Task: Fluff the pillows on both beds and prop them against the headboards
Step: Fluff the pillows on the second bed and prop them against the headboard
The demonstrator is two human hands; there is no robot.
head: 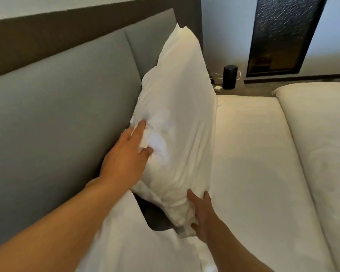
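A white pillow (177, 118) stands on its edge on the bed, leaning against the grey padded headboard (57, 107). My left hand (126, 154) grips the pillow's side nearest the headboard, fingers bunching the fabric. My right hand (201, 214) holds the pillow's near bottom corner, fingers curled around it. A second white pillow (133, 242) lies flat below my arms, partly hidden by them.
The white sheet of the mattress (253, 163) stretches to the right, with a folded white duvet (322, 134) beyond it. A dark gap (153, 216) shows between the pillows. A black cylinder (229, 76) with cables stands on the floor by a dark framed panel (283, 36).
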